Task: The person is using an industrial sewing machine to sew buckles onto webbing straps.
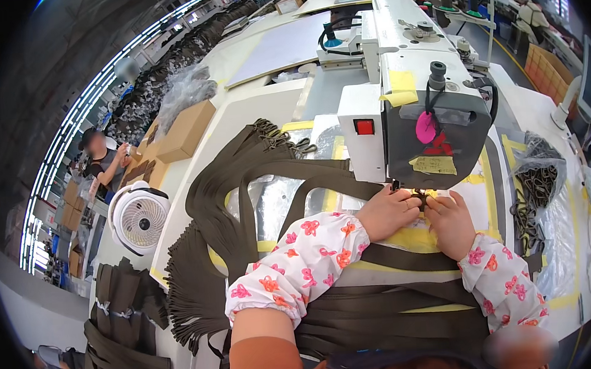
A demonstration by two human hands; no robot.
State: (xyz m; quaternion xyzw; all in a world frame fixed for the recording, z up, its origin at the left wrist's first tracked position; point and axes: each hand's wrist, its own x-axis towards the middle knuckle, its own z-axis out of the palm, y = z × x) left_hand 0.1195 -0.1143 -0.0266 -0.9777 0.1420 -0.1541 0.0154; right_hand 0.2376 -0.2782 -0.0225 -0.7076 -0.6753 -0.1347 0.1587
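Observation:
Both hands meet under the head of a white and dark sewing machine, close to its lit needle area. My left hand has its fingers closed on a dark olive webbing strap just left of the needle. From the right, my right hand pinches the same small dark piece at the strap's end; fingers partly hide it, and whether a metal hook is in it I cannot make out. More straps lie in a thick bundle to the left, with metal snap hooks at their far end.
Straps also lie across the table's near side. At right, a plastic bag holds dark metal hooks. A white fan and cardboard box stand at left, where another person works. Tied straps hang nearby.

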